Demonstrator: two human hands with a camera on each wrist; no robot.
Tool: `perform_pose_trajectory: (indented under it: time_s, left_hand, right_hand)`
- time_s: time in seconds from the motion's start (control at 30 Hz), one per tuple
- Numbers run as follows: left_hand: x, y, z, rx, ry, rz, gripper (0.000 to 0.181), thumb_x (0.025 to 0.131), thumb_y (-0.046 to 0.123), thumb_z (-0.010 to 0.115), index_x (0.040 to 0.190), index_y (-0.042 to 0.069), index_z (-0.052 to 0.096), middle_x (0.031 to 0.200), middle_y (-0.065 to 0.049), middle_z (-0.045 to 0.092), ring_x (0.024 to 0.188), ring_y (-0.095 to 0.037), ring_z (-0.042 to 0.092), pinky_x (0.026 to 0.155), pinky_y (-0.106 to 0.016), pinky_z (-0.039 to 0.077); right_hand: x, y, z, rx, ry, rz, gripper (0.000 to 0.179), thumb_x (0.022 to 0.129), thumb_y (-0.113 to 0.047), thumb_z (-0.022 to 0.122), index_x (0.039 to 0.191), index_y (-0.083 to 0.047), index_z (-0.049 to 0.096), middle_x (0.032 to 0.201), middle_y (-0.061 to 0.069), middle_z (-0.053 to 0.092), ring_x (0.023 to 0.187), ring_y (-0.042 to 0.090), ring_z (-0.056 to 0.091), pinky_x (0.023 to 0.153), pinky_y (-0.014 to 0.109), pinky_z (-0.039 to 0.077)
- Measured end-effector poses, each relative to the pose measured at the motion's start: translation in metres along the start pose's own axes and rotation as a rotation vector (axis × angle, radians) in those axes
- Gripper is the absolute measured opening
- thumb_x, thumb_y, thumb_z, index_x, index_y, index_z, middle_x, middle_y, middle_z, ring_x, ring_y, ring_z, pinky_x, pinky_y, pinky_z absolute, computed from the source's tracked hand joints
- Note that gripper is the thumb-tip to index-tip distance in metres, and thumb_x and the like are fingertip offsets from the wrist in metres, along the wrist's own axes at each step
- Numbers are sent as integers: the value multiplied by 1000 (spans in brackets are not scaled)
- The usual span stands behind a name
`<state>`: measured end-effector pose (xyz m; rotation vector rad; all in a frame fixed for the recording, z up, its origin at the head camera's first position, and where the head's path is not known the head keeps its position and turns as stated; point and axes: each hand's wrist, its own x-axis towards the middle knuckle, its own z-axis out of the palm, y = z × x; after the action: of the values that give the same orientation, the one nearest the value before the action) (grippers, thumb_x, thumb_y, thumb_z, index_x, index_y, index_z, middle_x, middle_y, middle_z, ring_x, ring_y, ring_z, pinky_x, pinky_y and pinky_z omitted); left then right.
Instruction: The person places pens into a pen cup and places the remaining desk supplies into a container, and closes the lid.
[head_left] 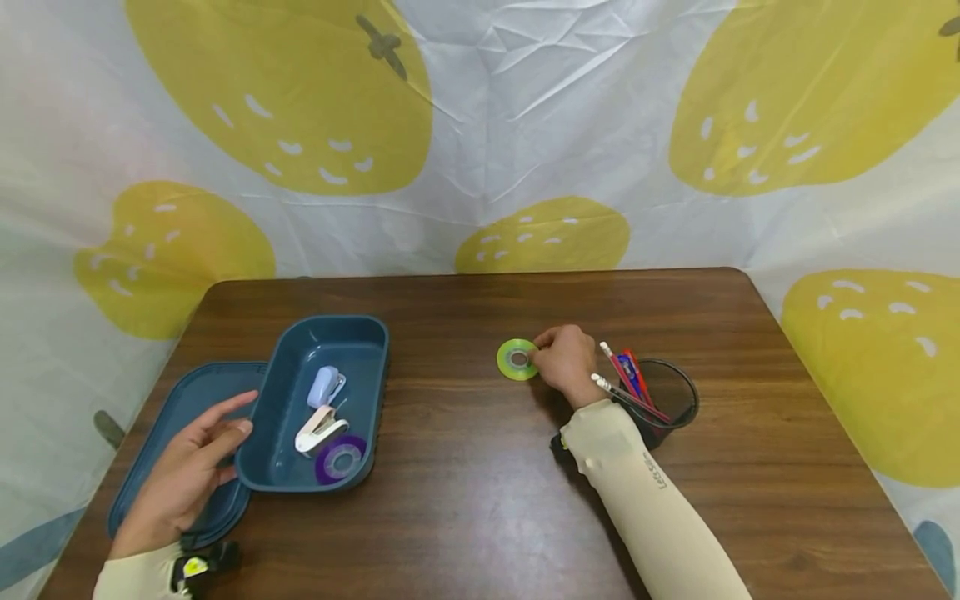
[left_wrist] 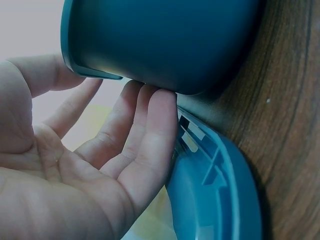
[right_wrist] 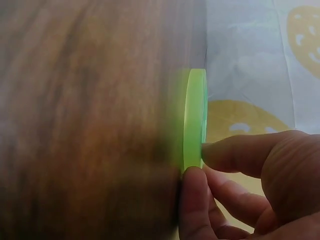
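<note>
My right hand (head_left: 567,360) pinches the near edge of a flat green tape roll (head_left: 517,359); in the right wrist view, thumb and finger meet its rim (right_wrist: 195,117) close over the table. At the left, my left hand (head_left: 187,471) touches the side of a blue rectangular box (head_left: 258,454), thumb at the rim, other fingers against its outer wall (left_wrist: 160,45). Inside the box lie a pale lavender stapler (head_left: 325,387), a white stapler-like item (head_left: 320,431) and a purple tape roll (head_left: 341,460).
A matching blue lid (head_left: 168,417) lies left of the box, partly beneath it and my left hand. A black mesh pen cup (head_left: 678,400) with several pencils and pens (head_left: 633,375) stands beside my right wrist. The brown table (head_left: 465,517) ends at a patterned cloth backdrop (head_left: 480,150).
</note>
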<state>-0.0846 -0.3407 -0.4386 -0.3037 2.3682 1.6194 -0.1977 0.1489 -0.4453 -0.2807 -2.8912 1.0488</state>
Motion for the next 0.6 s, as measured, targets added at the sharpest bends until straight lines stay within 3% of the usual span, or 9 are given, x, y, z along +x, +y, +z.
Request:
perform_pose_trajectory:
  time_s: [0.37,0.6]
  left_hand:
    - [-1,0,1,-109,18,53,56,107,36,64,160,26,47,106,19,60,97,-4,52,71,-30,52]
    - [0,-1,0,-58,11,28,58,108,41,62,162,28,44,110,21,60,101,-4,51,74,-31,52]
  right_hand:
    - [-1,0,-1,13,-5,-8,14,85,-23,80,93,-13,85,94,8,81,96,35,71,81,44,53]
    - [-1,-3,0,27,14,-8,13,84,-23,81,93,-15,84,91,5,81,96,35,71,80,45,52]
